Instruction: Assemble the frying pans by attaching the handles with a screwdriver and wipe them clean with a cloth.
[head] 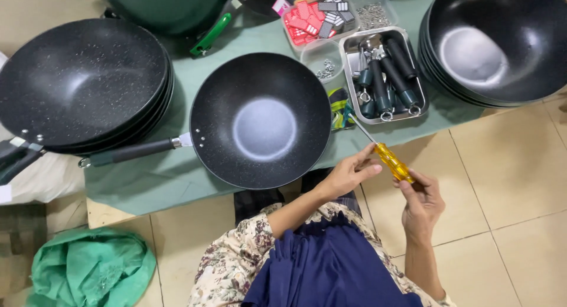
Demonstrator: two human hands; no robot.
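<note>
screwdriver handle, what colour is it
Translucent yellow-amber; the screwdriver handle shows best in the head view, held between both hands.

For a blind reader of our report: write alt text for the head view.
Two bare hands, the left hand and the right hand, hold a yellow-handled screwdriver above a beige tiled floor. Ahead, on a green cloth-covered table, sit a black speckled wok with a dark handle, stacks of black pans and a metal tray of dark handles.

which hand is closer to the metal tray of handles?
Right. The right hand grips the yellow screwdriver below the metal tray, nearer its lower right corner. The left hand sits further left, below the tray, touching the screwdriver's shaft end.
</note>
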